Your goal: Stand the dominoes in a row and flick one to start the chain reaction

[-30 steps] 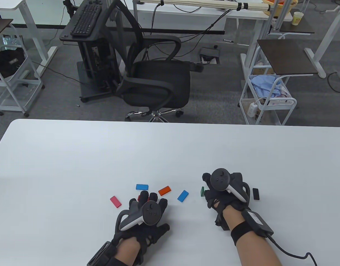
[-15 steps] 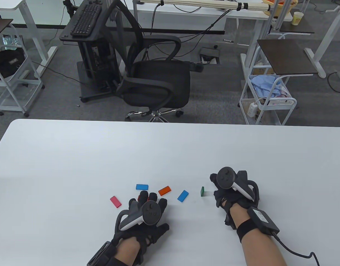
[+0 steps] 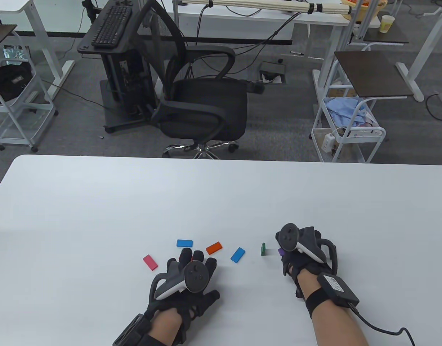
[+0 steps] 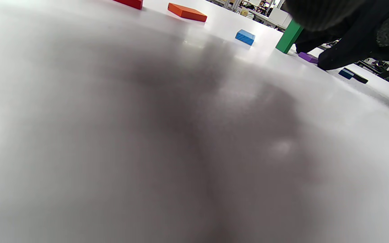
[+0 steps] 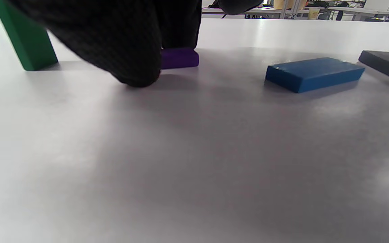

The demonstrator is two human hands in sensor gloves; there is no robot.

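Observation:
A green domino (image 3: 263, 248) stands upright on the white table (image 3: 98, 202), also seen in the right wrist view (image 5: 25, 40). Just right of it my right hand (image 3: 284, 254) curls down onto a purple domino (image 3: 280, 251) that lies flat (image 5: 181, 57), its fingers (image 5: 123, 44) on either side of it. My left hand (image 3: 195, 257) lies flat with fingers spread. Around it lie flat a pink domino (image 3: 150, 262), a blue one (image 3: 184, 243), an orange one (image 3: 213, 248) and another blue one (image 3: 237, 254).
A dark blue domino (image 5: 312, 73) and a black domino (image 5: 387, 64) lie flat under my right hand, hidden in the table view. A red domino (image 4: 129, 2) lies by my left fingers. An office chair (image 3: 202, 104) stands beyond the table's far edge.
My right hand let go of the green domino, which stays upright, shifted right, then came down on the purple domino. My left hand has not moved.

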